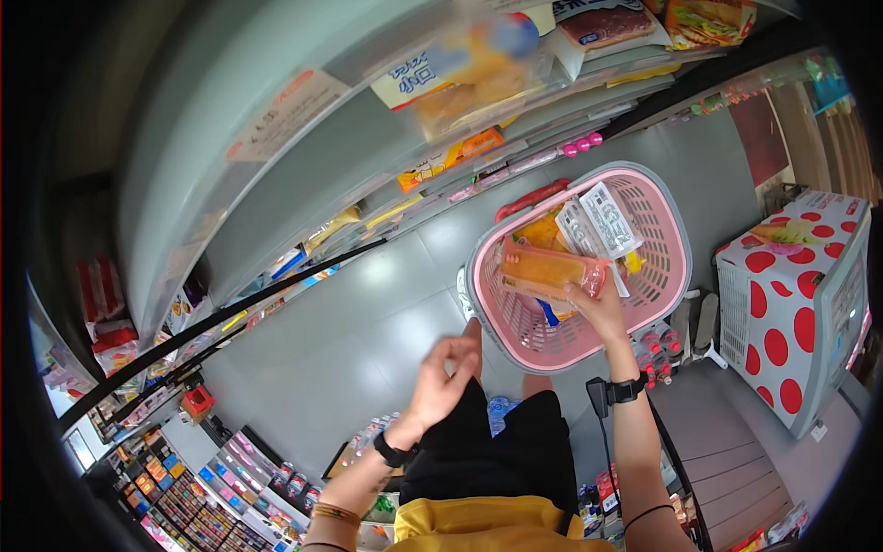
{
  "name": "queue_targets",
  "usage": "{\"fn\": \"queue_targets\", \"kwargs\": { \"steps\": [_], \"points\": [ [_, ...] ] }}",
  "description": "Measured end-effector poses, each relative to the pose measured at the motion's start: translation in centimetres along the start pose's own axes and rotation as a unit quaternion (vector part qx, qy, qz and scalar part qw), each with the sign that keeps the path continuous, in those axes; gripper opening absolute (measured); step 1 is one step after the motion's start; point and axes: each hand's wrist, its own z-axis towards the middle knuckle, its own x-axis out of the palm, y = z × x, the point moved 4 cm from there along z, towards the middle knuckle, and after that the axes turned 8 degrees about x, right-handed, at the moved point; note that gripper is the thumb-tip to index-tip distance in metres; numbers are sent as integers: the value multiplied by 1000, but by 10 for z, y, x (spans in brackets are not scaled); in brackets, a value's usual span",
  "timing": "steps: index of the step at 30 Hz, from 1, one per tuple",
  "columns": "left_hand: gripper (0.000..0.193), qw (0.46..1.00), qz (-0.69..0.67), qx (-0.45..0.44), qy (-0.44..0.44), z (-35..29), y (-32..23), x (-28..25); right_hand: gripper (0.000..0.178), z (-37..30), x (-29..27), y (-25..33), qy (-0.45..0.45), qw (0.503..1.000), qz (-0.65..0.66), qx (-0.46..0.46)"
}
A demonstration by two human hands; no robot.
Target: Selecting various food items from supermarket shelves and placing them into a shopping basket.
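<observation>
My right hand (600, 311) grips one end of a packaged bread loaf (552, 270), tan inside a clear wrapper. The loaf is over the inside of a pink shopping basket (664, 299) with a grey rim. Beneath and beside it in the basket lie a white packet with black print (607, 221), an orange-yellow package (541, 235) and something blue, partly hidden. My left hand (444, 379) hovers above my leg, left of the basket, fingers loosely bent and thumb apart, with nothing visible in it.
Shelves (276, 198) with packaged food curve along the upper left. A white freezer (782, 304) with red dots stands at the right. Bottles with red caps (658, 354) stand by the basket's lower right. Grey tiled floor (368, 294) lies between.
</observation>
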Motion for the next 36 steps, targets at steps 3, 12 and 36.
{"fn": "queue_targets", "kwargs": {
  "steps": [3, 12, 36],
  "points": [
    [26, 979, 67, 159, -106, 47, -74, -39, 61, -17, -4, 0, -89, 990, -109, -19],
    [77, 897, 73, 347, -264, 158, -200, -104, 28, -72, -40, 8, -272, 916, -280, -97],
    [37, 921, -4, 326, -211, 196, -236, -108, 18, -62, -24, 0, -318, 845, -410, -132]
  ]
}}
